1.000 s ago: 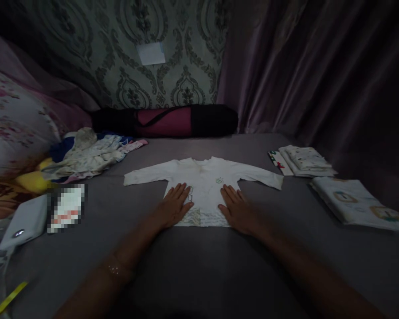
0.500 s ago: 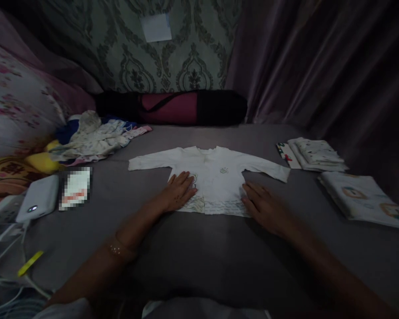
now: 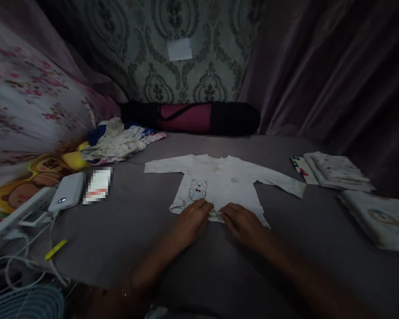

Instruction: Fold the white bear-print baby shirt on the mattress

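White long-sleeved shirt (image 3: 219, 186) laid flat on grey sheet (image 3: 136, 221), mid-view, collar away from the person, sleeves spread to both sides. Bear print (image 3: 198, 189) on its left half as seen, small print (image 3: 235, 180) higher up on the other half. Left hand (image 3: 193, 221) and right hand (image 3: 242, 223) both at the bottom hem near centre, fingers curled in, fingertips close together but apart; each looks to be pinching the hem edge, fabric a bit bunched between. Exact finger contact partly hidden by the hands.

Far left: rumpled clothes pile (image 3: 119, 144), beside yellow cushion (image 3: 36, 181) with cartoon faces. Nearer: pixelated item (image 3: 98, 185), white device (image 3: 66, 191) with small round display, white power strip (image 3: 16, 217), cables, yellow strip (image 3: 56, 249). Blue ribbed round object (image 3: 26, 303) at bottom left corner, cut off by frame.

Right: folded clothes stack (image 3: 341, 170); nearer the person, separate folded white cloth (image 3: 382, 221) with an orange-ish print.

Back: long black-and-pink bag (image 3: 186, 118) lying along patterned wall (image 3: 216, 71), pale sheet of paper (image 3: 179, 48) on the wall. Purple curtain (image 3: 319, 66) right, floral fabric (image 3: 36, 88) left. Dim light, forearms blurry.
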Action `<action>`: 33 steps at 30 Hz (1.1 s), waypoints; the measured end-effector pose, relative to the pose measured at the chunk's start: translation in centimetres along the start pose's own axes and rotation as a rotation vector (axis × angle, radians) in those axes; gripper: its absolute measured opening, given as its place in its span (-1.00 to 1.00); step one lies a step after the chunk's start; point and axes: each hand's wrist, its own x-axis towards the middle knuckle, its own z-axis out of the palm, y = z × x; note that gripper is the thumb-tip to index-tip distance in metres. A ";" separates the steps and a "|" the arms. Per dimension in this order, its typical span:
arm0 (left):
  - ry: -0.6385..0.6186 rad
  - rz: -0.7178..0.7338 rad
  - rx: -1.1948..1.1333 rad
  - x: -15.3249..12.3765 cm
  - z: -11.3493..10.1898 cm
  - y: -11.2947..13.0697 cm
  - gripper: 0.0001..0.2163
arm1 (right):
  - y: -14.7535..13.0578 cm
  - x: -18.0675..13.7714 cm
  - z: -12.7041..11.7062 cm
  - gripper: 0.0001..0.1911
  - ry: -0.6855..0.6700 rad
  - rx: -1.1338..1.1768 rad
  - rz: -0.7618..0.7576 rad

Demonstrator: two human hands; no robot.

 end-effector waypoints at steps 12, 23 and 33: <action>0.089 -0.026 0.015 1.3 -0.4 1.5 -0.77 | 1.5 2.4 -1.9 -0.65 0.251 0.590 0.388; -0.051 0.091 -0.052 -1.9 -0.8 2.9 -0.84 | -1.6 0.9 -1.7 -0.68 -0.139 0.199 0.059; 0.245 -0.188 0.048 -5.0 -2.4 -6.7 -0.70 | -0.3 5.5 -0.7 -0.64 -0.012 0.001 -0.037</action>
